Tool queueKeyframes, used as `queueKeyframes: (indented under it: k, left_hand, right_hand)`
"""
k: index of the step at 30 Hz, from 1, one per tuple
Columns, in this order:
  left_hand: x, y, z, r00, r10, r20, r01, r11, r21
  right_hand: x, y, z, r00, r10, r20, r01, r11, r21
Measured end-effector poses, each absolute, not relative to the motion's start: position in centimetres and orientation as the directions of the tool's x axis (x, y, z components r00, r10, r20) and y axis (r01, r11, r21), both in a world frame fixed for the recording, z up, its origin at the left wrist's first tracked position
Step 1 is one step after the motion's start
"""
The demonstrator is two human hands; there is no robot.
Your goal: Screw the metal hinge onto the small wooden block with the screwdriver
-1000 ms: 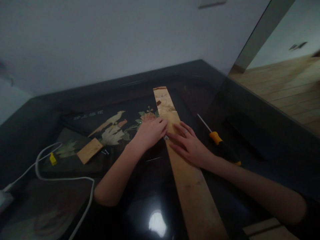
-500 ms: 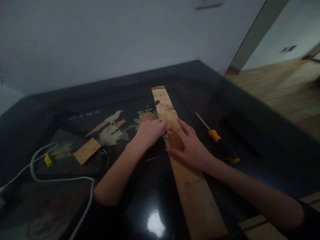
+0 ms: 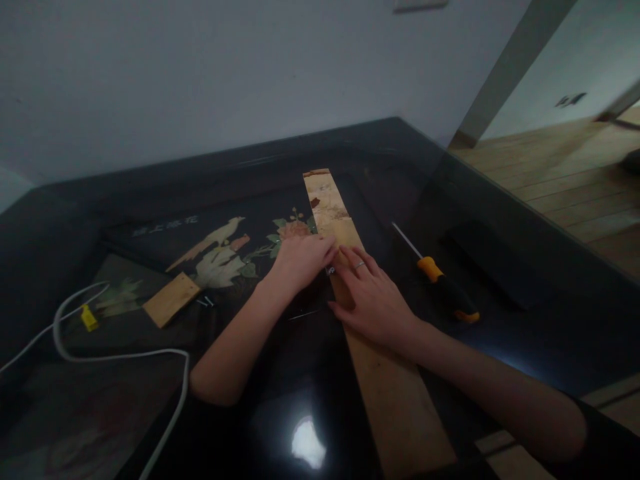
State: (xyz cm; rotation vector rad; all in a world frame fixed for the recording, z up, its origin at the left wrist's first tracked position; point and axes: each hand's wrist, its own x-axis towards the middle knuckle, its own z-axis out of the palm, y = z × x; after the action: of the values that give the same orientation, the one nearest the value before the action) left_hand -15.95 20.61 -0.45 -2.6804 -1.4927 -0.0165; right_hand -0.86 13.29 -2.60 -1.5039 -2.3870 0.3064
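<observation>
head view: your right hand (image 3: 373,300) has slid nearer, flat and open on the wooden plank (image 3: 380,360); left hand (image 3: 300,260), fingers curled, pinches a small metal piece (image 3: 331,270) at its edge.

The small pale thing (image 3: 331,270) between the fingertips of both hands is too small to tell what it is; the grip itself can't be made out. The right hand (image 3: 373,300) covers the mid part of the long wood strip (image 3: 390,393), whose near end runs off the bottom edge. White cable (image 3: 120,355) is cut off left and bottom. Two tiny dark bits (image 3: 205,302) by the small wood block (image 3: 171,299) (screws? can't say). Lettering (image 3: 165,227) on the inlaid panel is blurred, unreadable. A wall plate (image 3: 420,4) is cropped at the top.
</observation>
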Motion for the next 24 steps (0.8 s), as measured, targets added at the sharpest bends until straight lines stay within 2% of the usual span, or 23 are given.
queueKeyframes:
  k: [9, 18, 24]
  left_hand:
    - [-17.2, 20.6, 1.0, 0.608, 0.794, -0.007, 0.79, -0.604, 0.099]
    - [-16.9, 20.6, 0.6, 0.625, 0.78, -0.003, 0.779, -0.624, 0.067]
    - [-16.8, 20.3, 1.1, 0.642, 0.765, -0.05, 0.766, -0.637, 0.079]
  right_hand:
    - [-0.8, 13.3, -2.8, -0.385, 0.91, 0.154, 0.852, 0.415, -0.319]
    - [-0.7, 13.1, -2.5, -0.39, 0.902, 0.183, 0.846, 0.43, -0.315]
    - [-0.5, 12.4, -2.3, -0.424, 0.893, 0.153, 0.843, 0.45, -0.295]
